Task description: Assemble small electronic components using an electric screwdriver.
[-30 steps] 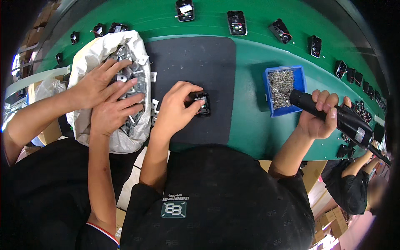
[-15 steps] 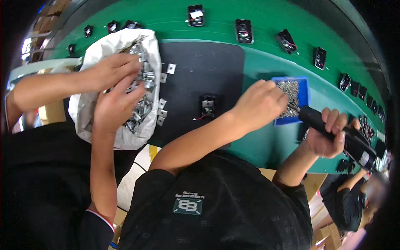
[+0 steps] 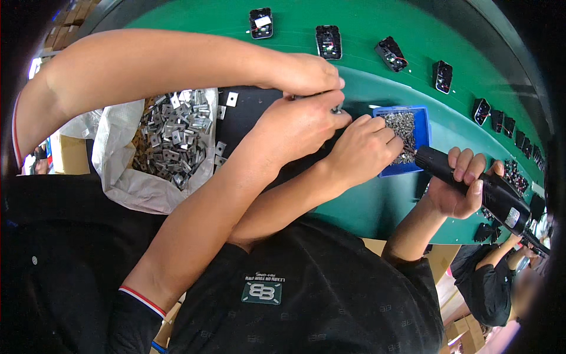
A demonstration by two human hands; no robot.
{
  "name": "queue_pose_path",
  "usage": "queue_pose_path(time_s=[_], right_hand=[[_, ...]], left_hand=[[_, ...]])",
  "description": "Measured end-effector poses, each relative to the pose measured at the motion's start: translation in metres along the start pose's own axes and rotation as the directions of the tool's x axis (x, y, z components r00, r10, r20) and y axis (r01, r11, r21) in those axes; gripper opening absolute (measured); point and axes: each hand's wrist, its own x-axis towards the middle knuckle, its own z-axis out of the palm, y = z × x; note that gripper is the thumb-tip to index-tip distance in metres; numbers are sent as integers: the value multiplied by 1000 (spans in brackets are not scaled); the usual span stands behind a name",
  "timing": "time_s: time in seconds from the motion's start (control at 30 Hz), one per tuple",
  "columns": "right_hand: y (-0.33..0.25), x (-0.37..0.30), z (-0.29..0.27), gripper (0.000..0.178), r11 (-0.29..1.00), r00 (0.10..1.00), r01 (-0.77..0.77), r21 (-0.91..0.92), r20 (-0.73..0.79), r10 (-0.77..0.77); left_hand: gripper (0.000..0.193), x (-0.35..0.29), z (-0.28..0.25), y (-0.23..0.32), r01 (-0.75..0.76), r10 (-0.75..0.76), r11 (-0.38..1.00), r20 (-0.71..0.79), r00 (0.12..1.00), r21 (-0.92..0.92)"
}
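Observation:
My right hand (image 3: 457,186) grips a black electric screwdriver (image 3: 471,183), its tip angled up and left. My left hand (image 3: 365,147) is closed, thumb and fingers pinched together beside the screwdriver's bit at the edge of a blue tray (image 3: 425,127). What the pinched fingers hold is too small to make out. Small metal screws (image 3: 404,127) fill the tray. Just left of my left hand, a co-worker's hands (image 3: 300,118) come together over the dark mat, around a small dark piece that they mostly hide.
A white sack (image 3: 115,171) of bent metal plates (image 3: 177,130) stands at the left. Loose square plates (image 3: 232,99) lie beside it. Black device housings (image 3: 328,42) line the green surface behind. The co-worker's forearms (image 3: 171,59) cross the left side, one over my left forearm.
The co-worker's hands have left the sack and moved right, over the mat beside my left hand. My left hand and the screwdriver have shifted only slightly, closer together.

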Motion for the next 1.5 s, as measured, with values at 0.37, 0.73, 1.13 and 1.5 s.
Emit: queue_pose_path(time_s=[0.37,0.73,1.13,1.5], right_hand=[[-27,5,-6,47,997,997,73,-19,11,-72],[-42,-1,42,45,979,994,53,198,85,-70],[-37,-6,63,41,979,991,-15,204,131,-12],[-18,7,48,39,937,804,-84,340,579,-138]], left_hand=[[8,2,-8,12,126,-131,959,-3,991,-252],[18,-37,-37,32,472,-416,-191,506,756,-861],[22,-55,-37,32,143,-308,-615,403,862,-775],[33,-60,-56,26,444,-241,-465,593,768,-766]])
